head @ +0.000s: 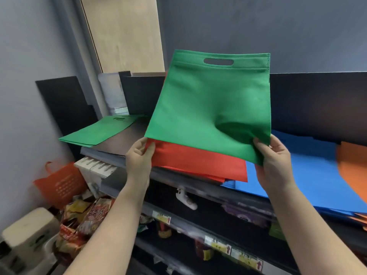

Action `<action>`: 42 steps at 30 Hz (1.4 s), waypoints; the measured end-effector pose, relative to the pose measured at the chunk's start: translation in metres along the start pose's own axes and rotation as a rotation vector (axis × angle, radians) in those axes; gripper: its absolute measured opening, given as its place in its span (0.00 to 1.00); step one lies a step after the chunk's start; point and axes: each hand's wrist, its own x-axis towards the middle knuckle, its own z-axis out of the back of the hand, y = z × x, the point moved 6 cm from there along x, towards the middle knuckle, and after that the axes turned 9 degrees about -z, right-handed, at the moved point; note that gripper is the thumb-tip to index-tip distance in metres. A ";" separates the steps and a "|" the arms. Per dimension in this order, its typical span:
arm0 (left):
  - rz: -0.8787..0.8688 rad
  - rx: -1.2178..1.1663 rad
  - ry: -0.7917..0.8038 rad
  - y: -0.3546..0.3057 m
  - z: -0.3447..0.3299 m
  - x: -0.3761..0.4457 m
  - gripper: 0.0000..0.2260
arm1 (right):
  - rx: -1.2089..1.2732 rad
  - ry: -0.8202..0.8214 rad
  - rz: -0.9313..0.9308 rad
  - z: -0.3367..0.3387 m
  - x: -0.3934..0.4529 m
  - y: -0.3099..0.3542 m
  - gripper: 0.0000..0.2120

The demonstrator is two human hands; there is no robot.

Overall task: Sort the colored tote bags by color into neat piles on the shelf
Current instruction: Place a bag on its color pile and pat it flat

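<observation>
A flat green tote bag (208, 104) with a cut-out handle stands nearly upright above the shelf. My left hand (139, 157) pinches its lower left corner. My right hand (274, 157) pinches its lower right corner, where the cloth bunches. Beneath it a red bag pile (198, 163) lies on the dark top shelf (123, 139). A small pile of green bags (97, 132) lies at the shelf's left end. Blue bags (313, 171) and orange bags (353, 167) lie to the right.
A dark back panel (317, 104) rises behind the shelf. Lower shelves (198, 231) carry price tags and snack packets. An orange basket (59, 183) and packets sit on the floor at lower left, beside a grey wall.
</observation>
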 end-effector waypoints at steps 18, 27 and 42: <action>0.373 -0.075 0.097 0.022 0.052 0.093 0.33 | -0.158 -0.065 0.050 -0.085 0.065 -0.089 0.17; 0.055 0.381 -0.073 0.040 0.212 0.142 0.24 | -0.544 0.017 0.187 -0.214 0.038 -0.187 0.18; -0.108 0.506 -0.093 0.096 0.382 0.246 0.06 | -1.276 -0.132 0.220 -0.356 0.064 -0.316 0.10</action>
